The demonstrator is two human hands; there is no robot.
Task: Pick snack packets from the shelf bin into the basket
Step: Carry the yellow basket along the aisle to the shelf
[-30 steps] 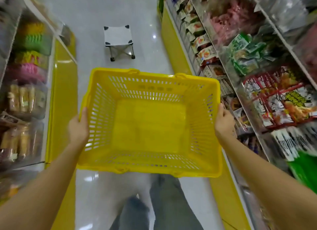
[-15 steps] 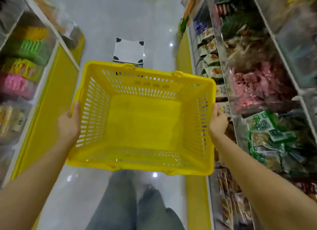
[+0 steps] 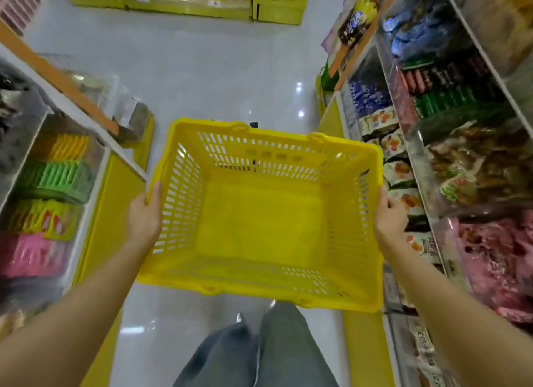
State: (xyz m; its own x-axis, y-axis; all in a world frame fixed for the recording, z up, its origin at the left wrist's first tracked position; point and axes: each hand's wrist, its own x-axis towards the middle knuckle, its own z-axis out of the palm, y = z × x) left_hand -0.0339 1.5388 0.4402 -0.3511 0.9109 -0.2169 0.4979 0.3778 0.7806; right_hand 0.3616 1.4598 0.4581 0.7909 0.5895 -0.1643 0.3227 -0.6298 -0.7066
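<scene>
A yellow plastic basket (image 3: 363, 242) with slotted walls hangs in front of me, and nothing lies inside it. My left hand (image 3: 143, 217) grips its left rim, thumb over the edge. My right hand (image 3: 389, 217) grips its right rim the same way. Snack packets fill the clear shelf bins on the right: pink packets (image 3: 496, 259) in the near bin, brown and green ones (image 3: 473, 167) in the bin beyond. White packets with orange pictures (image 3: 399, 170) stand on the lower shelf just past my right hand.
A second shelf unit on the left holds green (image 3: 54, 178), orange and pink packets (image 3: 28, 254) behind clear fronts. Yellow shelf bases line both sides of the grey tiled aisle (image 3: 202, 75). More yellow shelving (image 3: 187, 2) stands at the far end. My legs are below the basket.
I have walked forward along the aisle with the basket held in both hands. The small white stool ahead is now hidden behind the basket. The pink packet bin has come nearer on the right.
</scene>
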